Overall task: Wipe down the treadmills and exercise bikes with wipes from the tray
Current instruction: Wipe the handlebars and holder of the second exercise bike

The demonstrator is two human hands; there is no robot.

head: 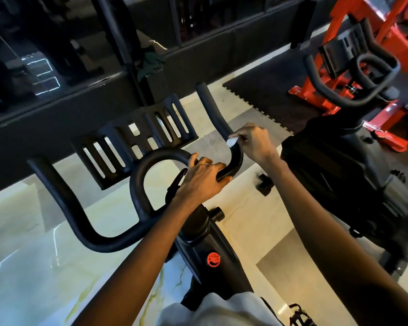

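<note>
A black exercise bike stands right in front of me, its curved handlebar [64, 203] spreading left and right around a slotted black console tray [137, 140]. My left hand [204, 177] grips the handlebar near the base of the right horn. My right hand [253, 142] pinches a small white wipe [232, 142] and presses it against the right horn [212, 109], just above the bend. A red round knob [214, 259] sits on the bike's frame below.
A second black exercise bike [353, 74] stands to the right, close to my right arm. Behind it is a red machine frame [339, 24] on a dark floor mat [264, 95]. A dark mirrored wall [57, 67] runs along the back. The floor is pale marble tile [33, 267].
</note>
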